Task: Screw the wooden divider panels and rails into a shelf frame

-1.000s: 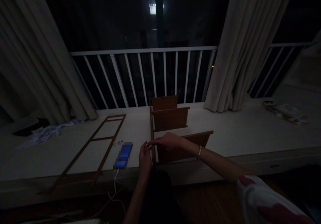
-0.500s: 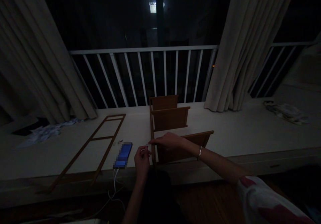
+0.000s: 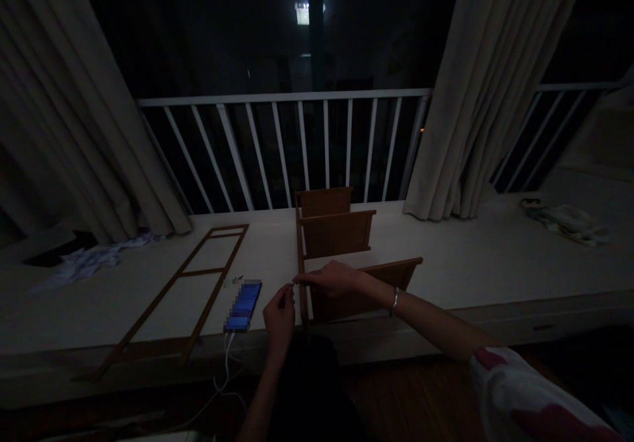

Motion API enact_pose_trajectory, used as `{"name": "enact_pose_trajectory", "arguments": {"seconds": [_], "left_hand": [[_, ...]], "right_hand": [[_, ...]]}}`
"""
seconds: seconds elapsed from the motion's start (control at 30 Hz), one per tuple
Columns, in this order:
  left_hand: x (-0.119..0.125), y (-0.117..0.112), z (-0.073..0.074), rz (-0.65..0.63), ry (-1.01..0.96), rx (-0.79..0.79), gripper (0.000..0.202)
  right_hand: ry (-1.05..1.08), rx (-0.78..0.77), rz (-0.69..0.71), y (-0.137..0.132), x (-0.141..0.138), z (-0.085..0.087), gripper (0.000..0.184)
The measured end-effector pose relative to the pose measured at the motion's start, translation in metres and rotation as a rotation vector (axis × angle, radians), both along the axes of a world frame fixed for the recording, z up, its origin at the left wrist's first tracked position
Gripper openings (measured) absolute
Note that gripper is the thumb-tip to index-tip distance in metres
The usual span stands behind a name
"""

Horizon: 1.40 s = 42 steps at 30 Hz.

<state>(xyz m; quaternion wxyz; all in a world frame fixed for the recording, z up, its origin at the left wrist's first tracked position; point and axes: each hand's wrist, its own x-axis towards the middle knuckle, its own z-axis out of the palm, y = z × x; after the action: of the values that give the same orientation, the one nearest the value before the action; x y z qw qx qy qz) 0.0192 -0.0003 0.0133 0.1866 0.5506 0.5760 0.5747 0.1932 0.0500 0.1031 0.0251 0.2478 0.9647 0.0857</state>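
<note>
Wooden rack [image 3: 337,234], three panels joined to one side rail [image 3: 299,244]: located centre of view on the white ledge [image 3: 470,263], nearest panel [image 3: 366,293] at the ledge's front edge. Judged stiff, flat-faced and fairly light, yet open on the side at 3 o'clock, so likely to twist or strain at the joints if lifted by one panel alone; take hold low on the side rail or across two panels, not by the thin top edges. Right hand [image 3: 331,278] laid over the nearest panel's top corner at the rail; impossible to tell grip from mere rest in the dim light. Left hand [image 3: 278,315] just at 8 o'clock of it, fingertips [image 3: 286,291] pinched together on a small pale part [image 3: 290,286], too dim to identify; probably tiny and easy to drop, so keep pinched. At 9 o'clock of the hands, a lit phone [image 3: 242,306] with cable [image 3: 226,353]; beyond it, a flat ladder-like frame [image 3: 198,273]. At 12 o'clock, white railing [image 3: 277,98]; curtains [image 3: 475,98] at 10 and 1 o'clock.
</note>
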Motion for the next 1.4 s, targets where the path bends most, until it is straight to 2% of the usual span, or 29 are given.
{"name": "enact_pose_trajectory", "arguments": {"seconds": [0.23,0.43,0.7,0.9,1.07,1.27,1.4], "left_hand": [[0.002,-0.005,0.011,-0.079,-0.083,-0.022,0.027],[0.002,0.005,0.013,-0.111,-0.153,-0.046,0.03],[0.0,0.013,0.025,-0.133,-0.067,-0.026,0.026],[0.003,0.014,0.024,-0.106,-0.087,-0.009,0.023],[0.002,0.014,0.025,-0.073,-0.128,-0.003,0.024],[-0.001,0.01,0.025,-0.143,-0.145,-0.029,0.031],[-0.003,0.009,0.025,-0.155,-0.132,0.015,0.023]], "right_hand": [[0.016,0.001,-0.006,0.0,-0.002,-0.001,0.067],[-0.006,-0.008,-0.026,0.0,-0.002,0.0,0.069],[-0.004,0.004,-0.029,-0.002,0.0,0.001,0.07],[0.007,0.004,-0.04,-0.001,0.001,-0.001,0.072],[0.012,-0.014,-0.06,-0.002,0.0,0.0,0.067],[0.016,-0.016,-0.057,-0.003,-0.001,0.0,0.065],[0.02,-0.005,-0.063,-0.002,-0.001,-0.003,0.068]]}}
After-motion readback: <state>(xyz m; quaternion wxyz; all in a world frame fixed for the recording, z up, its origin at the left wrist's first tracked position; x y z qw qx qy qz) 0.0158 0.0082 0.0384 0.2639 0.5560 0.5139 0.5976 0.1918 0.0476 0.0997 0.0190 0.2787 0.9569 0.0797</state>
